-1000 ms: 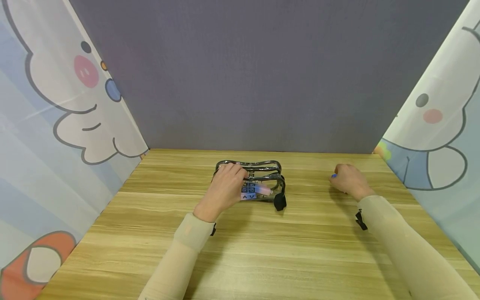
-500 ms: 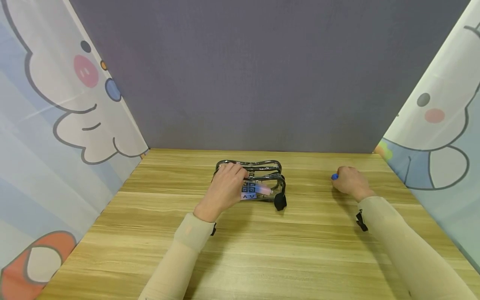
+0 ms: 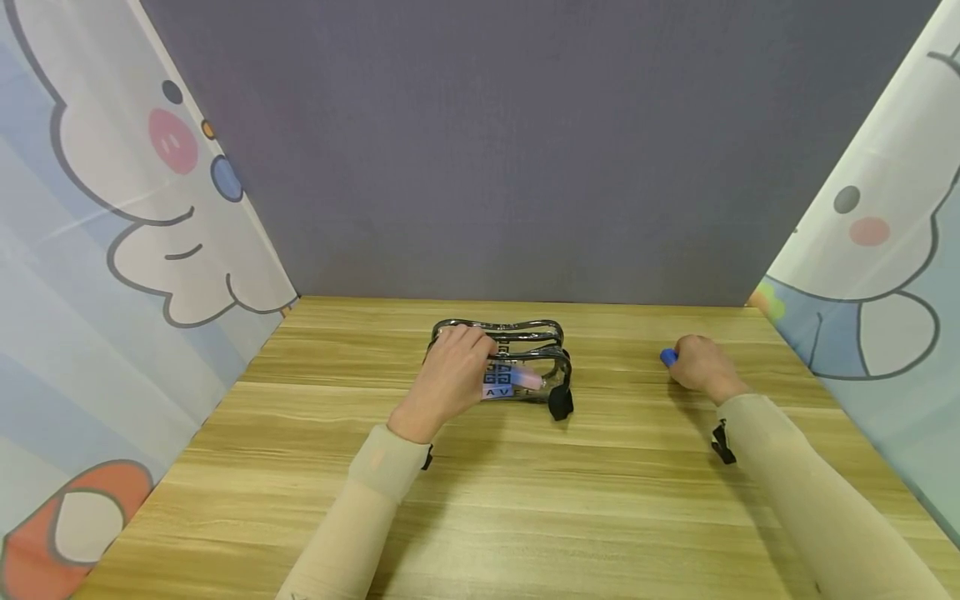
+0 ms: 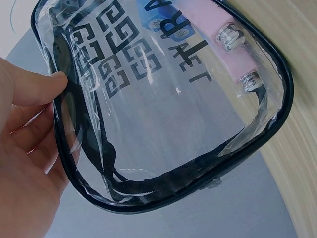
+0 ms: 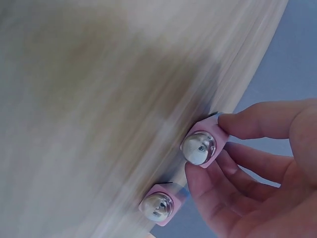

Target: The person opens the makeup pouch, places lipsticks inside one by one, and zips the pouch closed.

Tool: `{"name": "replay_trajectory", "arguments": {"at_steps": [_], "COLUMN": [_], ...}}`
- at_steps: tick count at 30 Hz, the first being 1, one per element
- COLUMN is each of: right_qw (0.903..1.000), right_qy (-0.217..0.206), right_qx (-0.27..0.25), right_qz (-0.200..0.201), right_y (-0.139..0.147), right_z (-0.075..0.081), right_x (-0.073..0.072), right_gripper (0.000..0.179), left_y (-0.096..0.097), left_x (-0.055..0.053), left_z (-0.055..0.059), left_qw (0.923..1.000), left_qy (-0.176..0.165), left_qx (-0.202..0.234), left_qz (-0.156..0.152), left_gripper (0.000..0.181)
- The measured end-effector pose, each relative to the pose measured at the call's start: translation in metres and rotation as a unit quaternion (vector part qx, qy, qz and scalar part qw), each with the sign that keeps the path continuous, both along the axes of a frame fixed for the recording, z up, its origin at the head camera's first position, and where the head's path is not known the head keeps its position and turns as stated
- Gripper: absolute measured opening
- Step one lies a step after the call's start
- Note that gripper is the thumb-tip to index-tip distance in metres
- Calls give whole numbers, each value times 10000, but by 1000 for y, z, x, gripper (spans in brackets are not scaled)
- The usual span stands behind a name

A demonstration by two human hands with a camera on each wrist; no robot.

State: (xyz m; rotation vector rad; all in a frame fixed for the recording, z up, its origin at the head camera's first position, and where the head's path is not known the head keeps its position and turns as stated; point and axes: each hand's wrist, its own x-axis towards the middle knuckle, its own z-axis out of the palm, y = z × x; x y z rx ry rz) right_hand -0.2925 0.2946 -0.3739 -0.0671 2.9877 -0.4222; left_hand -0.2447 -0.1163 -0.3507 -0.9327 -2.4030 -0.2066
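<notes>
Left fingers (image 4: 33,130) on black-edged clear bag (image 4: 161,114)

The work surface is a table (image 3: 600,508) with a yellow-brown wood-grain finish; the grain runs from side to side. A plain dark grey panel (image 3: 480,167) stands upright along the rear edge. A pale blue printed sheet (image 3: 45,367) borders the left side, showing a white cartoon figure (image 3: 97,158) and, lower down, an orange-red and white shape (image 3: 37,546). A similar sheet (image 3: 915,425) borders the right side. A soft sheen marks the table's front area.
</notes>
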Motion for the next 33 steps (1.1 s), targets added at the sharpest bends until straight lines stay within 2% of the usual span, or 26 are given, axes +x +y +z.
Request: {"name": "replay_trajectory", "arguments": {"at_steps": [7,10,21,33], "right_qw": [9999,9999,9997,9988], "right_qy": [-53,-85,-57,68], "right_qx": [39,70,-42,-15], "right_qz": [86,105,247,490], "right_y": [-3,-5,-16,-27], "right_z": [-3,-6,-6,-5], "right_x": [-1,-2,2,6], "right_gripper": [47,51,37,32], "left_y": [0,0,0,1], "left_x": [-1,0,0,-1], "left_z": [-1,-1,-1,0], "left_qw": [10000,10000,10000,9998], "left_qy": [77,67,-9,-165], "left_qx": [19,9,-30,-25], "left_qz": [-16,-14,17,79], "left_gripper": [32,34,37,47]}}
